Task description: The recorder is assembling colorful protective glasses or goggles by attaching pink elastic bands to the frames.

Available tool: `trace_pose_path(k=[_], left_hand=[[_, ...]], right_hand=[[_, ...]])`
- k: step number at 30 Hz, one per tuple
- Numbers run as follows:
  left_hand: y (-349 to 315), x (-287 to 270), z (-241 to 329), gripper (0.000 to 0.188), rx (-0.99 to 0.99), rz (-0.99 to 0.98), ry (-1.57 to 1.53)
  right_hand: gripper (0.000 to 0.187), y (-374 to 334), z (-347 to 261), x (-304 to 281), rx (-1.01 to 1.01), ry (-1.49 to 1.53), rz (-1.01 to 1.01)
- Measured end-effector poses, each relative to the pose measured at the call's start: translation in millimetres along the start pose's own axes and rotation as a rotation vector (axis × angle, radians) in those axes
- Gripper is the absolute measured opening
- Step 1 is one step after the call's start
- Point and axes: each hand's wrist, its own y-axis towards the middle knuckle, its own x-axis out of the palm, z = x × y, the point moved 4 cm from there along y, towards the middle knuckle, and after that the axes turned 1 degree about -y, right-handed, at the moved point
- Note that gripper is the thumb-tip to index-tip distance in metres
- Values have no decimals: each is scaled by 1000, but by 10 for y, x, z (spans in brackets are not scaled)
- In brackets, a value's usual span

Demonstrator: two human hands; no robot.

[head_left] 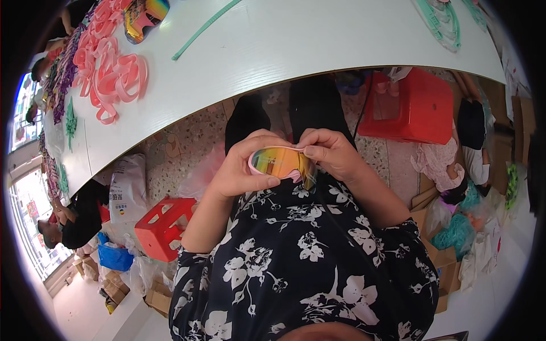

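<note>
Left hand (236, 165) and right hand (335, 154) clamp the pink-rimmed, orange-mirrored curved glasses (274, 163) at nine and two o'clock; gentle pressure should serve best.

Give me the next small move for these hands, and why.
The right hand should probably press the shiny lens into the pink frame at its lower right: no pink rim shows along that edge, while the left hand grips the other end.

The right hand (331, 154) hides one upper corner of the pink-framed glasses with orange-yellow mirror lens (274, 163). The upper edge cuts the long white surface (239, 54), under which the black-trousered legs (318, 105) disappear at their far ends.
</note>
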Motion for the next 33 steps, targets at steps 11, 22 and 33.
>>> trace_pose_path(k=[11,22,33], left_hand=[[0,-166,-13,64,-13,103,152],[-240,100,-333,48,38,691,-636],[-223,34,-314,39,42,557,-689]], right_hand=[[60,-115,-286,183,-229,-812,141],[66,-31,-58,189,-402,-843,321],[68,-58,-53,182,-401,-872,260]])
